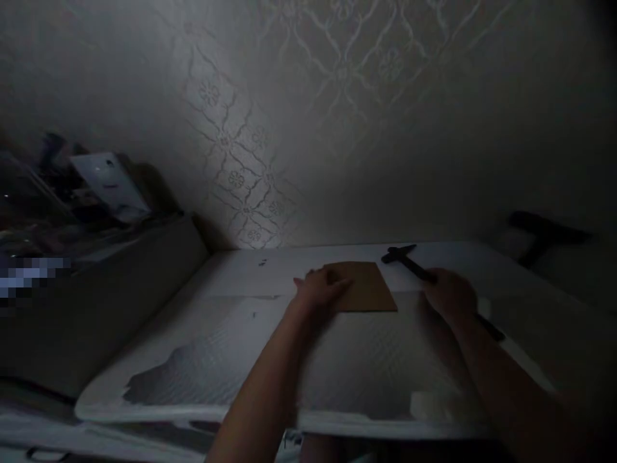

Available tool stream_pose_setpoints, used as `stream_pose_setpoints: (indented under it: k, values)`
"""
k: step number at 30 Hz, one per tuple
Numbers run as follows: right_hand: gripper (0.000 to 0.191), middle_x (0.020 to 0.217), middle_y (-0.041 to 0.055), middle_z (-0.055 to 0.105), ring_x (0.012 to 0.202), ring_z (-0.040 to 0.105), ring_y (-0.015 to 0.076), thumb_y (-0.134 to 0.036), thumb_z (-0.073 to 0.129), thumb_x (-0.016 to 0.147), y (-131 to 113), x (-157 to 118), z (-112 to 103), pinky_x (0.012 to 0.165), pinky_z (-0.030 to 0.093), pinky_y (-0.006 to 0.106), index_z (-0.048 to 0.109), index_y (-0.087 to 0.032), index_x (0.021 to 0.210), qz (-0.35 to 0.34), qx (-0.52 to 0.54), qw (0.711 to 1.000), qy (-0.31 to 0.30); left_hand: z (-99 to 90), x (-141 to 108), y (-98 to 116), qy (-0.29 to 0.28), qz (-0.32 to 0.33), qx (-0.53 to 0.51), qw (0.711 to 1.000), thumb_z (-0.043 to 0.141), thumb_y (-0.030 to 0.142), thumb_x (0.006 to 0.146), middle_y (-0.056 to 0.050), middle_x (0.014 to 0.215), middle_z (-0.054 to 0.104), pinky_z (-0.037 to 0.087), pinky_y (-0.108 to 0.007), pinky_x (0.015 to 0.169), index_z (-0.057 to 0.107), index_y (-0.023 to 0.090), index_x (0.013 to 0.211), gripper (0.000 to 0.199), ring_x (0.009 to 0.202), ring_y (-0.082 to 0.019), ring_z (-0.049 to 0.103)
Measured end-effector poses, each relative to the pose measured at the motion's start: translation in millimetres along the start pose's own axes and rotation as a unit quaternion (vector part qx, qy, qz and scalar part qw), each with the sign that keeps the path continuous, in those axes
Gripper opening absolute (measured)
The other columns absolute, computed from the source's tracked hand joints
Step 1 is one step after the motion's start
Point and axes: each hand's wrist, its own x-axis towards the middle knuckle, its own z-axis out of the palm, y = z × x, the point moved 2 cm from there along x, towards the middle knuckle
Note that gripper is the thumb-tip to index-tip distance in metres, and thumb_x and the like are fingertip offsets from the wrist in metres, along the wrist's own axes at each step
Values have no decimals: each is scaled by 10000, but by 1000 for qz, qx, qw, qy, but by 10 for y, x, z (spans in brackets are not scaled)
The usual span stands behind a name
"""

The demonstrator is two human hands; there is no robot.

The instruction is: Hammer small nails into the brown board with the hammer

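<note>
A hammer (413,265) is in my right hand (450,297), which is wrapped round its dark handle. Its head is raised to the right of a flat brown piece of cardboard (369,289), apart from it. My left hand (318,287) is on the left side of the cardboard, fingers bent and thumb lying across the top. Whether anything small is between the fingertips is too dark to make out. Both rest on a white table (231,273) with a greyish, patterned cover sheet (347,366).
Several small dark bits (263,262) lie on the table to the left. A patterned wall (337,161) rises behind it. On the left, a grey raised panel (139,289) borders the table, with a white box (112,183) and clutter above. A pale block (427,405) sits near the front edge.
</note>
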Motion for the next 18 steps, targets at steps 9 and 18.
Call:
stream_pose_setpoints:
  k: [9, 18]
  values:
    - [365, 954, 160, 700, 843, 650, 312, -253, 489, 793, 15, 19, 34, 668, 489, 403, 707, -199, 1080, -12, -17, 1000, 9, 96, 14, 86, 64, -35, 12, 997, 355, 639, 854, -119, 1345, 539, 234, -640, 1036, 587, 233, 1199, 581, 1252, -349, 431]
    - [354, 950, 172, 702, 909, 630, 336, -272, 506, 801, 44, 47, 56, 732, 482, 435, 711, -173, 1072, -26, -32, 999, -6, 87, 24, 81, 53, -38, 7, 998, 389, 635, 846, -110, 1337, 546, 241, -628, 1034, 587, 249, 1203, 561, 1241, -346, 443]
